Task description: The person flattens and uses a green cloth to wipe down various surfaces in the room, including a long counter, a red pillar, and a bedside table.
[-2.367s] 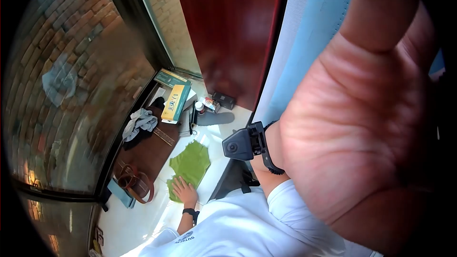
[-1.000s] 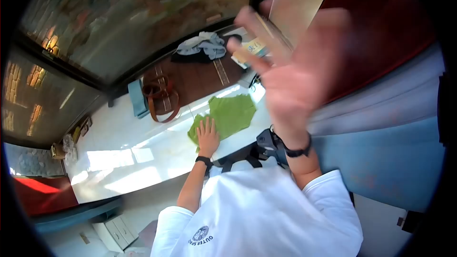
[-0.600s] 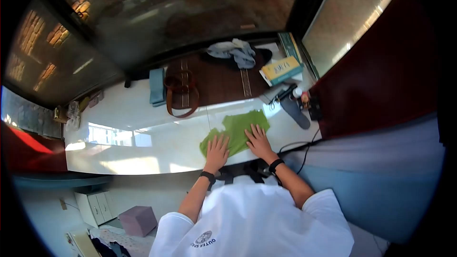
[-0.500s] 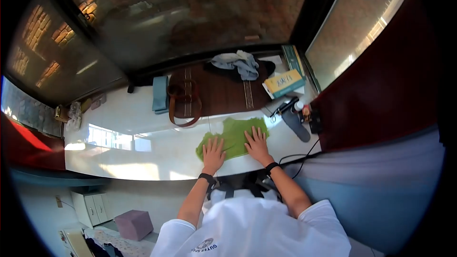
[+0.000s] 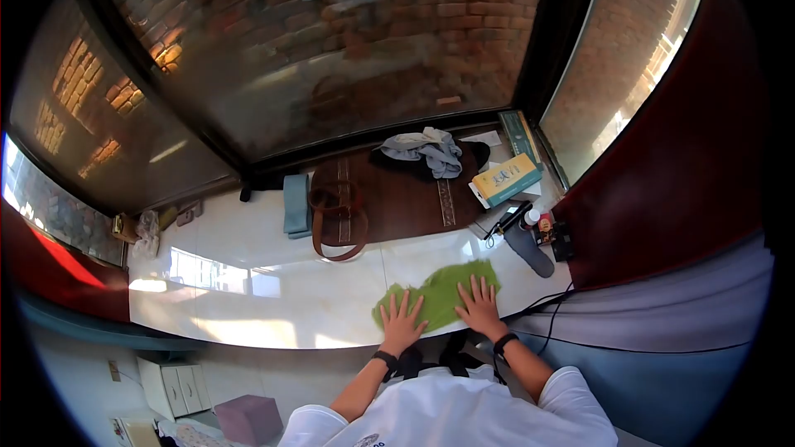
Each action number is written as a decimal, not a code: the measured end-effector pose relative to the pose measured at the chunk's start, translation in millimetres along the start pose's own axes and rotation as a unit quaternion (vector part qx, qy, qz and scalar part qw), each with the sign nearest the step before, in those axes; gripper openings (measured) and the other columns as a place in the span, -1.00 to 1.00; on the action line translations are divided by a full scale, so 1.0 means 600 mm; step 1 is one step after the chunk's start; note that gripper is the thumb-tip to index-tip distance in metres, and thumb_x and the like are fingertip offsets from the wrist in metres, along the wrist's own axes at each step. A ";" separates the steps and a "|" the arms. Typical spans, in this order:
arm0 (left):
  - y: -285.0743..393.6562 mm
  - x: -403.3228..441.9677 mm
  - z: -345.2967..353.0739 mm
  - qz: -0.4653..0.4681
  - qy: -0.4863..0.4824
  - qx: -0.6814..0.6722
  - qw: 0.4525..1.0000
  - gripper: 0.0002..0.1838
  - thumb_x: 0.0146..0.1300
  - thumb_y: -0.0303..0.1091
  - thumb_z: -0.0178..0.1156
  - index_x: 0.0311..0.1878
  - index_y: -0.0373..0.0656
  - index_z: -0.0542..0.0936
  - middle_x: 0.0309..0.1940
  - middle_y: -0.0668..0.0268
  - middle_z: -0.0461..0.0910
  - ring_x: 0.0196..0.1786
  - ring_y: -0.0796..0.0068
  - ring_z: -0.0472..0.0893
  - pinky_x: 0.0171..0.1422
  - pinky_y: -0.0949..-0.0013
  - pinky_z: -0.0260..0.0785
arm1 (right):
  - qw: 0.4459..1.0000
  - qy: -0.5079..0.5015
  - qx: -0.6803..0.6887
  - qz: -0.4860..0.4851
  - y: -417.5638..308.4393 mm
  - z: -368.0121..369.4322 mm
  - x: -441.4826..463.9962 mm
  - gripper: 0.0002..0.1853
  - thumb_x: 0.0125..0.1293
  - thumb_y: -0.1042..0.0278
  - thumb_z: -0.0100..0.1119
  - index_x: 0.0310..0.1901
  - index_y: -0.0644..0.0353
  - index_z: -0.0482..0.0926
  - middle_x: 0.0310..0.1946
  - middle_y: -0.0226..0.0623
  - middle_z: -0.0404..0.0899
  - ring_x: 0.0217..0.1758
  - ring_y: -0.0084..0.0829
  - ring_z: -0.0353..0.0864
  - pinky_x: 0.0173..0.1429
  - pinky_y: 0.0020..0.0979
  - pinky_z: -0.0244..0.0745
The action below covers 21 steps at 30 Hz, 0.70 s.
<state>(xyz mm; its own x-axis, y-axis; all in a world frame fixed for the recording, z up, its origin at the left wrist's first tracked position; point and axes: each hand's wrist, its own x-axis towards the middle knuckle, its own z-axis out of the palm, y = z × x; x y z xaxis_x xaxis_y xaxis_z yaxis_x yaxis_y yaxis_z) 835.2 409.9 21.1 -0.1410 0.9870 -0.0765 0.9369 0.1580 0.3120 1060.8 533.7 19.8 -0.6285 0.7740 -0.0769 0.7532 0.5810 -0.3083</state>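
Observation:
A green cloth (image 5: 440, 291) lies spread on the white windowsill counter (image 5: 248, 285), close to its front edge. My left hand (image 5: 401, 323) rests flat on the cloth's left end, fingers spread. At the cloth's right side, my right hand (image 5: 480, 308) lies with its fingers apart, pressing on the fabric. Both hands hold nothing. Behind the cloth sits a brown leather bag (image 5: 397, 203) with a looped strap, and a crumpled grey-blue garment (image 5: 426, 151) rests on top of it.
A folded blue cloth (image 5: 296, 206) lies left of the bag. To the right are a yellow-green box (image 5: 507, 179), a white-capped bottle (image 5: 531, 218), a grey case (image 5: 530, 252) and small dark boxes. Black cables (image 5: 556, 311) hang near the right edge. Windows stand behind.
My right hand has come down from in front of the camera onto the cloth. My left hand has stayed on the cloth. The view has swung round and levelled.

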 end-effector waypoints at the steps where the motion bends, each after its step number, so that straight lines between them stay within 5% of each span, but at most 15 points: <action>1: 0.002 0.026 -0.004 0.005 0.001 0.002 1.000 -0.23 0.27 0.19 0.17 0.54 0.35 0.24 0.61 0.22 -0.02 0.61 -0.18 -0.09 0.49 -0.53 -0.31 | 1.000 0.004 0.001 0.004 -0.001 0.002 0.029 -0.24 0.35 -0.14 0.11 0.53 -0.10 0.19 0.58 0.06 -0.09 0.62 0.20 -0.16 0.55 0.28 -0.21; 4: 0.008 0.100 0.006 -0.060 0.066 0.015 0.996 -0.22 0.25 0.13 0.20 0.54 0.36 0.22 0.60 0.23 0.02 0.60 -0.19 -0.09 0.46 -0.58 -0.39 | 0.995 0.077 -0.013 0.059 -0.046 0.018 0.098 -0.21 0.32 -0.09 0.14 0.52 0.03 0.20 0.55 0.12 -0.05 0.61 0.21 -0.12 0.53 0.32 -0.19; 7: 0.036 0.111 0.011 -0.146 0.061 0.007 0.987 -0.26 0.26 0.06 0.20 0.52 0.38 0.25 0.60 0.19 0.01 0.61 -0.19 -0.11 0.46 -0.59 -0.42 | 0.997 0.024 -0.055 -0.038 -0.062 0.020 0.128 -0.20 0.25 0.04 0.19 0.45 0.25 0.24 0.52 0.16 0.01 0.59 0.24 -0.08 0.54 0.27 -0.14; 9: 0.048 0.090 0.014 -0.155 0.073 -0.004 0.985 -0.29 0.27 -0.06 0.20 0.51 0.26 0.29 0.58 0.11 0.06 0.60 -0.19 -0.04 0.47 -0.56 -0.33 | 0.980 0.016 0.061 -0.187 -0.058 0.020 0.121 -0.33 0.25 0.25 0.13 0.36 0.38 0.30 0.48 0.17 0.11 0.57 0.22 0.02 0.56 0.16 -0.03; 12: 0.053 0.037 0.030 -0.054 0.082 -0.008 0.995 -0.35 0.28 -0.27 0.18 0.43 -0.20 0.33 0.50 0.00 0.20 0.53 -0.18 0.15 0.51 -0.30 -0.01 | 0.953 -0.015 0.075 -0.292 -0.018 0.010 0.086 -0.44 0.25 0.48 0.03 0.31 0.43 0.32 0.44 0.19 0.17 0.54 0.17 0.11 0.57 0.04 0.06; 19: 0.099 -0.013 0.075 0.104 0.071 -0.106 0.986 -0.43 0.26 -0.39 0.15 0.35 -0.30 0.38 0.41 -0.11 0.28 0.45 -0.26 0.25 0.49 -0.13 0.16 | 0.931 -0.082 0.090 -0.345 0.092 -0.007 -0.047 -0.50 0.30 0.61 -0.02 0.30 0.36 0.37 0.42 0.10 0.24 0.55 0.09 0.13 0.58 0.02 0.07; 21: 0.140 -0.009 0.075 0.139 0.024 -0.181 0.973 -0.45 0.21 -0.45 0.16 0.30 -0.36 0.40 0.34 -0.17 0.34 0.42 -0.32 0.27 0.49 -0.06 0.19 | 0.938 -0.031 0.164 -0.303 0.106 0.006 -0.083 -0.59 0.39 0.53 -0.03 0.26 0.34 0.41 0.27 0.09 0.44 0.39 0.09 0.39 0.45 -0.04 0.30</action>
<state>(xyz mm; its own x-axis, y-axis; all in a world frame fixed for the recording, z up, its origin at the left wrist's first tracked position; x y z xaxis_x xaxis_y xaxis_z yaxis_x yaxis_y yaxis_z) 929.2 416.8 5.1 0.0787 0.9919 0.0997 0.7674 -0.1241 0.6290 1139.5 531.0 0.4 -0.9400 0.3041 0.1545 0.1602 0.7936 -0.5870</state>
